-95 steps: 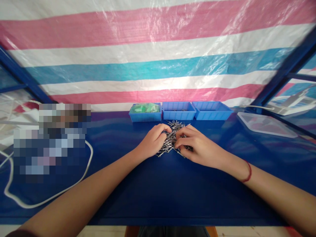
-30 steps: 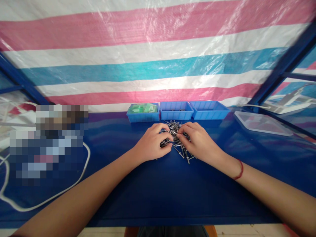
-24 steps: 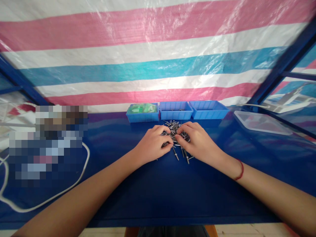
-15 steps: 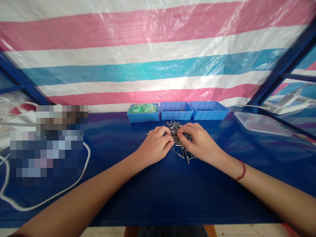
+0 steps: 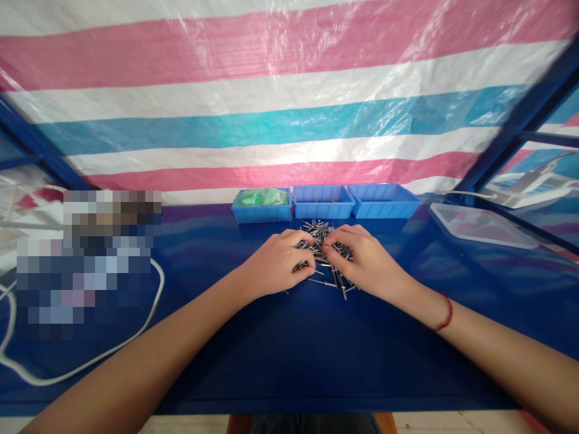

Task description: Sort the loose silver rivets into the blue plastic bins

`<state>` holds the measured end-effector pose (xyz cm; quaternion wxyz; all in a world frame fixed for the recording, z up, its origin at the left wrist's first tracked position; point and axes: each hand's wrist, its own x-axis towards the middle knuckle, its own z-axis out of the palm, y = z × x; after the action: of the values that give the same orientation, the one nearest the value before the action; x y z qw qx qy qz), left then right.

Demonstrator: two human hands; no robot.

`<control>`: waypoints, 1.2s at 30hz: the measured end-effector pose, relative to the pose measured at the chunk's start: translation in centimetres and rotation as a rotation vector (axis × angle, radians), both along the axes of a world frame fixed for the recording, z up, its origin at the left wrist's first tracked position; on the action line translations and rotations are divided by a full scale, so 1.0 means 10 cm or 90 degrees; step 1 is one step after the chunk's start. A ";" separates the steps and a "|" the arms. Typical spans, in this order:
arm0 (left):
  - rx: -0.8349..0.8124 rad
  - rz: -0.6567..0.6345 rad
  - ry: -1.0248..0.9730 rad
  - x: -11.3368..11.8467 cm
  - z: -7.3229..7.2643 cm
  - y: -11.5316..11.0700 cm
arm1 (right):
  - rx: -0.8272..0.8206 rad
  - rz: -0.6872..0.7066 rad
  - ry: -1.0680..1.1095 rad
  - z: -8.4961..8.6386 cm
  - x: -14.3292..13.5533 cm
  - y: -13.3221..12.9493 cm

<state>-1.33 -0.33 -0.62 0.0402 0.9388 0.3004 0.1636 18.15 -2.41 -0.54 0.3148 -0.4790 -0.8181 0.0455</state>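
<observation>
A loose pile of thin silver blind rivets (image 5: 319,231) lies on the blue table between my two hands. My left hand (image 5: 277,263) is at the pile's left side, thumb and index finger closed; a thin rivet (image 5: 319,273) sticks out to the right from its fingertips. Other rivets show under its curled fingers. On the right side of the pile rests my right hand (image 5: 370,260), its thumb and index finger brought together at the rivets. Whatever sits in that pinch is hidden. A few rivets (image 5: 342,290) are spread at the pile's near edge.
Behind the pile stand three blue bins: one with green-and-clear packets (image 5: 262,198), a middle bin (image 5: 323,210) with a few rivets, and a right bin (image 5: 384,209). A clear plastic lid (image 5: 482,226) lies right. A white cable (image 5: 158,289) loops at left beside a blurred area.
My left hand has shifted slightly left and its fingers have parted from the pile's middle, showing more rivets beneath. One rivet now projects from its fingertips. My right hand has barely moved.
</observation>
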 end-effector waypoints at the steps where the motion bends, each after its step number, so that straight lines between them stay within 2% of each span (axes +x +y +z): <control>1: 0.004 0.001 0.000 0.01 0.00 0.00 | 0.000 0.004 0.000 0.00 0.00 0.00; 4: 0.026 0.035 -0.057 0.04 -0.02 -0.01 | 0.012 0.011 0.021 -0.01 0.01 0.00; 7: 0.018 0.102 -0.194 0.10 -0.03 -0.03 | 0.013 -0.017 0.086 -0.02 0.01 0.00; 9: -0.015 0.143 -0.272 0.14 -0.04 -0.05 | -0.037 -0.026 0.152 -0.01 0.00 -0.01; 13: -0.076 0.164 -0.354 0.20 -0.05 -0.12 | -0.165 0.048 0.310 0.02 -0.05 -0.05; 16: -0.092 0.159 -0.386 0.23 -0.07 -0.15 | -0.172 0.068 0.370 0.01 -0.07 -0.07; 25: -0.105 0.155 -0.386 0.24 -0.05 -0.16 | -0.060 0.071 0.287 0.05 -0.05 -0.12; 30: -0.089 0.133 -0.410 0.23 -0.05 -0.16 | 0.000 0.098 0.245 0.09 -0.04 -0.14; 36: -0.031 0.136 -0.455 0.22 -0.06 -0.15 | 0.025 0.079 0.227 0.07 -0.02 -0.11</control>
<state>0.86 -1.85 -1.19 0.1476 0.7844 0.3677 0.4772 17.98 -3.50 0.17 0.4608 -0.4059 -0.7779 0.1329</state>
